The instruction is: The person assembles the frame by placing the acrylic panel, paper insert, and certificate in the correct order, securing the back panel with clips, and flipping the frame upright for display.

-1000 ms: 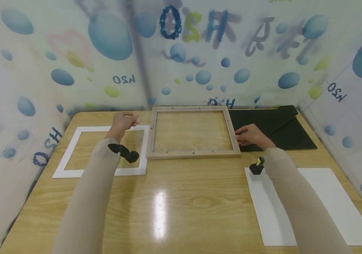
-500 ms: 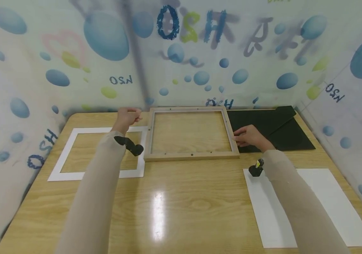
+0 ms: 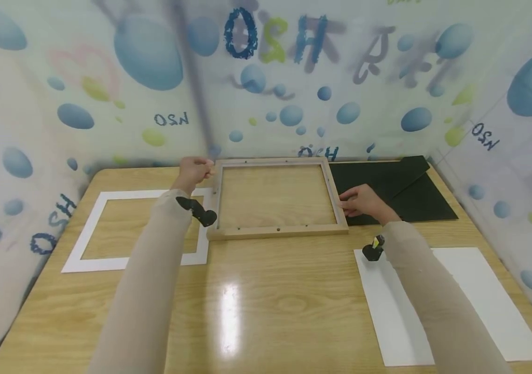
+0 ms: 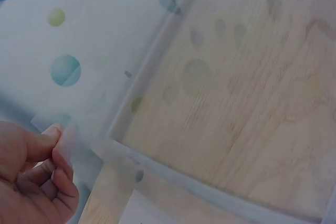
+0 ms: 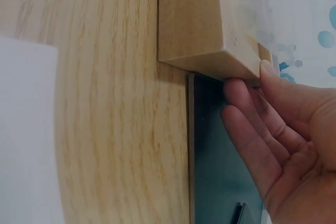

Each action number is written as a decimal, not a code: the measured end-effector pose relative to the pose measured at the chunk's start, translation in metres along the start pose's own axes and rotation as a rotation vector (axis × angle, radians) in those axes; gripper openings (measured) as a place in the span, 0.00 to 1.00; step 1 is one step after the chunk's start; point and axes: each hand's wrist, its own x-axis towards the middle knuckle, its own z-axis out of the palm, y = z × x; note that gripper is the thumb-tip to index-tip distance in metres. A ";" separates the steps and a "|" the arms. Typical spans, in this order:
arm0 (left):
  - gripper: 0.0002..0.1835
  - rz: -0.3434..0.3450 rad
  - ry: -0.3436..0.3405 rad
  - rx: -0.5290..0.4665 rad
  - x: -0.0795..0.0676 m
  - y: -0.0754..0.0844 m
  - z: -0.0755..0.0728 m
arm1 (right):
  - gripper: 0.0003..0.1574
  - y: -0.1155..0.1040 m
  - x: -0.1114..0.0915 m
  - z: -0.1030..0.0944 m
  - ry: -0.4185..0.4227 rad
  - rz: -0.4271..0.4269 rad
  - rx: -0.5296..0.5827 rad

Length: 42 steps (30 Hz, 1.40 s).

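A light wooden picture frame [image 3: 278,230] lies face down at the back of the table, its recess and small dark fasteners upward. My left hand [image 3: 193,171], at the frame's far left corner, pinches a corner of a clear sheet [image 4: 194,77] between thumb and fingers. In the left wrist view the see-through sheet spreads over the frame with faint reflections. At the frame's right side is my right hand [image 3: 364,201]. Its thumb rests on the upper edge and its fingers [image 5: 249,135] press the outer side, as the right wrist view shows.
A white mat [image 3: 132,195] with a rectangular opening lies at left, beneath my left arm. Right of the frame is a black backing board [image 3: 368,179] with a stand flap. White paper [image 3: 387,311] lies under my right forearm. A patterned wall borders the table [image 3: 284,291].
My left hand has moved right and slightly away from me with the clear sheet, up to the frame's far left corner. My right hand stays at the frame's right side.
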 end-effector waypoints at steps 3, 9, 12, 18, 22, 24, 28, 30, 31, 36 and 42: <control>0.16 0.000 -0.006 0.008 0.003 -0.001 0.004 | 0.23 0.002 0.002 0.000 0.009 0.003 -0.003; 0.14 -0.013 -0.009 0.010 0.008 -0.003 0.011 | 0.24 0.002 0.001 0.000 0.015 -0.005 -0.007; 0.14 -0.024 -0.008 0.015 0.009 -0.002 0.013 | 0.24 0.001 0.000 0.000 0.012 -0.006 -0.004; 0.12 -0.039 -0.006 0.045 0.012 -0.003 0.016 | 0.25 0.002 0.000 0.001 0.007 -0.019 0.007; 0.14 -0.034 -0.019 0.063 0.012 -0.004 0.015 | 0.25 0.003 0.000 0.001 0.002 -0.025 0.001; 0.14 -0.023 -0.022 0.067 0.011 -0.004 0.014 | 0.25 0.004 0.001 0.000 0.002 -0.023 0.002; 0.14 -0.007 -0.018 0.057 0.008 -0.001 0.012 | 0.25 0.004 0.001 -0.001 0.007 -0.018 0.006; 0.15 -0.009 -0.017 0.043 0.007 0.000 0.011 | 0.25 0.004 0.002 -0.001 0.011 -0.014 0.005; 0.15 -0.016 -0.017 0.034 0.008 0.000 0.011 | 0.25 0.004 0.002 -0.001 0.012 -0.013 0.005; 0.15 -0.041 -0.021 0.045 0.010 0.000 0.013 | 0.24 0.004 0.001 0.000 0.017 -0.001 0.005; 0.15 -0.015 -0.033 0.062 0.008 0.000 0.014 | 0.24 0.004 0.001 0.000 0.017 -0.010 0.002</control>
